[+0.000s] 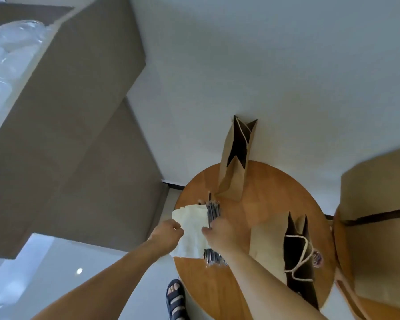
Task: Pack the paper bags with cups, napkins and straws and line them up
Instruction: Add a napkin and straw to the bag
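Two open brown paper bags stand on a round wooden table (259, 204): one at the far edge (234, 167), one nearer on the right (296, 248) with a rope handle hanging over its mouth. A stack of pale napkins (191, 221) lies at the table's left edge, beside a bundle of wrapped straws (214, 211). My left hand (166, 234) pinches the napkins' left side. My right hand (219, 234) rests curled over the napkins and the straws; what its fingers hold is hidden. Clear plastic cups (7, 56) fill a cardboard box at top left.
Large cardboard boxes (74, 116) are stacked at the left, close to the table. Another cardboard box (379, 215) sits on a second round table at the right. A sandalled foot (175, 296) stands on the glossy floor below the table edge. A white wall is behind.
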### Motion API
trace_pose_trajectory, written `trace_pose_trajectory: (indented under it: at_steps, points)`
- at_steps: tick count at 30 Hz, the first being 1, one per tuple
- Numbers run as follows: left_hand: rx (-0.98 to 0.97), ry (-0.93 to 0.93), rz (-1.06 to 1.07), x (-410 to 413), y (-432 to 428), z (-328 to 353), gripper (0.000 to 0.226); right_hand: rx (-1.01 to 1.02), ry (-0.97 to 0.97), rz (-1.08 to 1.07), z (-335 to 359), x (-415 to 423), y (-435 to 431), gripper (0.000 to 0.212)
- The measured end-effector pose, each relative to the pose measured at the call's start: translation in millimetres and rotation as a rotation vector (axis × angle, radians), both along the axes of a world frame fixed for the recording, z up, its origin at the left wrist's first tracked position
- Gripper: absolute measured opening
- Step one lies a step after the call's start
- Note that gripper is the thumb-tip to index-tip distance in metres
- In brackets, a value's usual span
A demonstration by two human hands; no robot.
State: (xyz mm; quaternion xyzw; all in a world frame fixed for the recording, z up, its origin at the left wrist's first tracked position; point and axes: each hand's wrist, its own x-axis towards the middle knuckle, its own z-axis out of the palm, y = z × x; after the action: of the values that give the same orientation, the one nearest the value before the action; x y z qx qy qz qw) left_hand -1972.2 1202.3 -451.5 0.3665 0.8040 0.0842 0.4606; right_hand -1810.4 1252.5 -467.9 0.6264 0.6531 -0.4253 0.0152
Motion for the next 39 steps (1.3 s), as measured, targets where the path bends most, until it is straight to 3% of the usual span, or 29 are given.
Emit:
trace_pose_trajectory:
  at_steps: [4,6,10,13,18,23,26,29,31,34,37,39]
  points:
    - [-0.032,-0.077,0.080,-13,2,-31,0.012,-0.127,-0.039,-0.116,-64,-16,-6,0.016]
    - [-0.061,-0.107,0.080,-14,5,-43,0.006,-0.136,-0.064,-0.139,-85,-22,-5,0.028]
    - [-0.079,-0.137,0.067,-12,15,-60,0.021,-0.080,-0.102,-0.159,-118,-33,-1,0.040]
    - [-0.100,-0.122,0.070,-14,20,-71,0.013,-0.073,-0.125,-0.211,-134,-39,-1,0.043]
    - [-0.096,-0.114,0.089,-12,26,-71,0.040,-0.002,-0.194,-0.191,-144,-35,-2,0.022]
    - [-0.050,-0.148,0.169,-6,32,-69,0.043,0.009,0.017,-0.292,-123,-28,0,0.014]
    - [-0.037,-0.180,0.231,-1,36,-71,0.044,-0.081,0.337,-0.362,-103,-23,-1,0.014]
    - [-0.085,-0.379,0.418,6,34,-74,0.039,-0.252,0.578,-0.344,-89,-11,-7,0.005]
    - [-0.103,-0.501,0.568,9,33,-74,0.033,-0.303,0.618,-0.332,-89,-3,-7,0.007]
    - [-0.056,-0.413,0.569,9,34,-77,0.029,-0.190,0.536,-0.426,-102,5,-4,0.007]
    - [-0.036,-0.388,0.532,11,31,-74,0.031,0.044,0.169,-0.489,-126,14,2,0.010]
    - [-0.035,-0.381,0.526,13,29,-74,0.030,0.067,-0.071,-0.406,-140,20,6,0.018]
